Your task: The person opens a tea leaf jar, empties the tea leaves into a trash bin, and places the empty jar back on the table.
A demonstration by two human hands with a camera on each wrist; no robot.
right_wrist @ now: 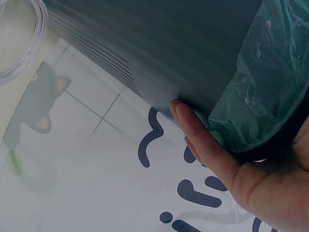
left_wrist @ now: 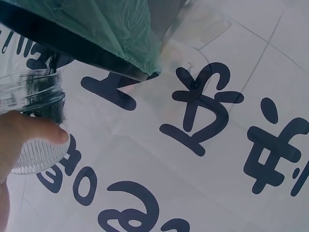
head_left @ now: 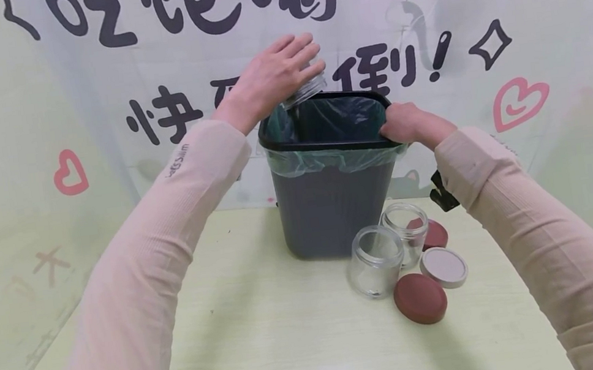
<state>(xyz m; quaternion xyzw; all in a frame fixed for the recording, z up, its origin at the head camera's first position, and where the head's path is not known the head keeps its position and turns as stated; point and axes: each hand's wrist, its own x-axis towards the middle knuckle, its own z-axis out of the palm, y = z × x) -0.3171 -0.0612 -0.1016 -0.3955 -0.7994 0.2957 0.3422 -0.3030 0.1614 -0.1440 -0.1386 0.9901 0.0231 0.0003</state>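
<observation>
My left hand (head_left: pixel 283 72) holds a clear ribbed jar (left_wrist: pixel 34 106) tipped over the far left of the bin's rim, its threaded mouth turned toward the opening. In the head view the back of the hand hides most of that jar. A dark grey trash bin (head_left: pixel 335 211) stands against the back wall, a green plastic liner (head_left: pixel 338 160) folded over its black rim. At the bin's right corner, my right hand (head_left: pixel 412 121) grips the rim. In the right wrist view its fingers (right_wrist: pixel 200 130) lie along the bin's outer side.
Right of the bin's base stand two open clear jars, a nearer one (head_left: pixel 376 271) and a farther one (head_left: pixel 409 245). Beside them lie a white lid (head_left: pixel 444 267), a front red lid (head_left: pixel 420 298) and a rear red lid (head_left: pixel 436 234). A black object (head_left: pixel 442 195) shows behind the right sleeve.
</observation>
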